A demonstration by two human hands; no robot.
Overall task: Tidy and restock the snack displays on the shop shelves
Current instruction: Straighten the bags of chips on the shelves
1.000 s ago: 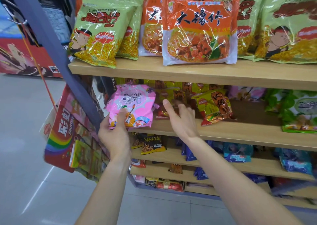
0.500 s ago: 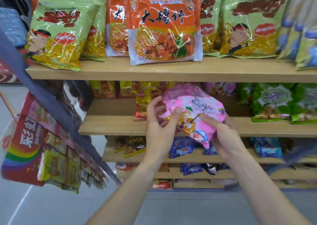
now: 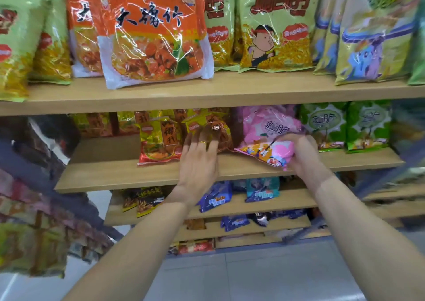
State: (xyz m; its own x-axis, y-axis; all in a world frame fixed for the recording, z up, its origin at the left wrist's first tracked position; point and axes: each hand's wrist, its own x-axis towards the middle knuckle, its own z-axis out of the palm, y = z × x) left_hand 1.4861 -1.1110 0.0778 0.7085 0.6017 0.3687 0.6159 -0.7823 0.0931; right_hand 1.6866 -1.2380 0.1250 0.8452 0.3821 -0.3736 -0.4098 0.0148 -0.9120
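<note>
While gripped by one right hand (image 3: pixel 303 156), one pink packet (image 3: pixel 269 128).

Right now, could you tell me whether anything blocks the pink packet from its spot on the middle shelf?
Nothing visible does: the right hand already holds the pink packet on the middle shelf, between yellow-red packets and green packets.

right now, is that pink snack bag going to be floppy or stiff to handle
Probably floppy: the pink snack bag crumples where the right hand grips its lower corner. Likely light, since one hand holds it tilted. Its glossy film may be slippery.
</note>
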